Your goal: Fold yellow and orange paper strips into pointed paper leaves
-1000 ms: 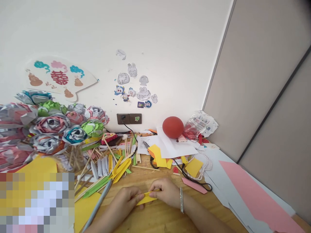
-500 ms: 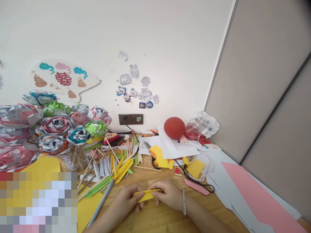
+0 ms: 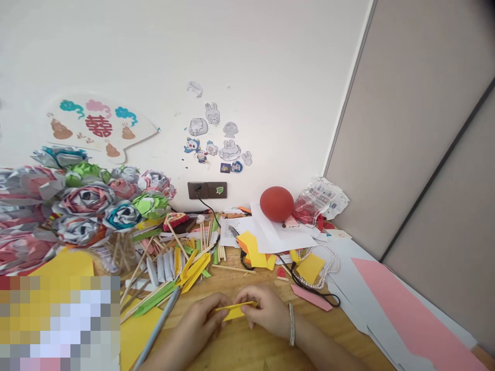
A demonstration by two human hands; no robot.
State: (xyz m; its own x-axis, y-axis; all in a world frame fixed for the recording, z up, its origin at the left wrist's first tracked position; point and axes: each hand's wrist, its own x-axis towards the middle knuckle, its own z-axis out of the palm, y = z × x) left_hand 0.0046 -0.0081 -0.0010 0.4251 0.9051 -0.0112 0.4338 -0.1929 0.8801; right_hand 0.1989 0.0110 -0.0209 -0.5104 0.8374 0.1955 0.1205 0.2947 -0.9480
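Note:
A narrow folded strip of yellow paper [image 3: 236, 311] is held level between my two hands, just above the wooden table. My left hand [image 3: 209, 314] pinches its left end, thumb in front and fingers behind. On the other end, my right hand [image 3: 263, 306] grips with thumb and curled fingers; a bracelet circles that wrist. Folded yellow paper pieces [image 3: 195, 273] lie beyond my left hand, close to a green paper strip [image 3: 157, 299]. To the right of my right hand is a pink paper strip [image 3: 311, 297].
Paper flowers [image 3: 85, 201] crowd the left side. Wooden sticks [image 3: 204, 237] and white folded papers [image 3: 162, 265] lie behind my hands. A red balloon [image 3: 277, 204] rests on white sheets at the back. Bead strings [image 3: 333, 257], a black cord [image 3: 309, 287] and large pink paper [image 3: 406, 309] lie right.
Both hands keep hold of the yellow paper in nearly the same place. My left thumb has shifted slightly on the strip, and the view has moved a little.

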